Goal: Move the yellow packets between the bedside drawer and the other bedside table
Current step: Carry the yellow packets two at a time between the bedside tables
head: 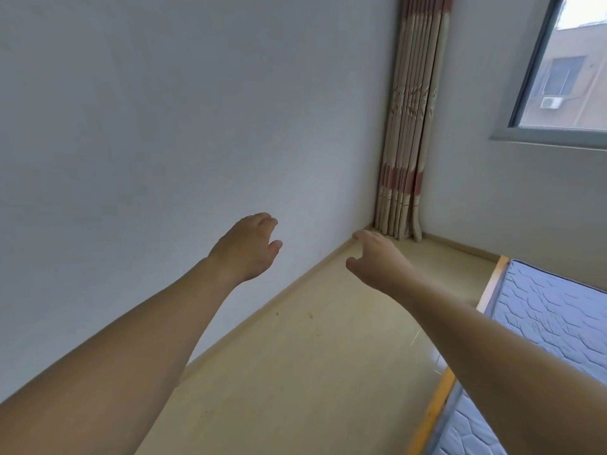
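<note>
Both arms stretched fwd, hands well apart, neither holding anything; left hand (248,246) hangs in front of the white wall (147,126), fingers loosely curled, nothing in them; right hand (377,257) reaches toward the corner, fingers relaxed, also bare

Yellow packets: not in view; same for the bedside drawer and the other bedside table, so can't say where they sit or how many are left to move; can't judge progress from here

Visible instead: beige floor (312,372), striped curtain (407,142) bunched in the corner, window (565,70) at upper right, blue quilted mattress (551,323) with a yellow edge at lower right

Handling, judged from the task wording only: packets are prob light, thin, flexible, maybe slick film; a thumb-and-fingers pinch across the flat middle or along a sealed edge should do; several at once could slide apart, so stack square and squeeze gently; unlikely to be fragile, but contents unknown
</note>
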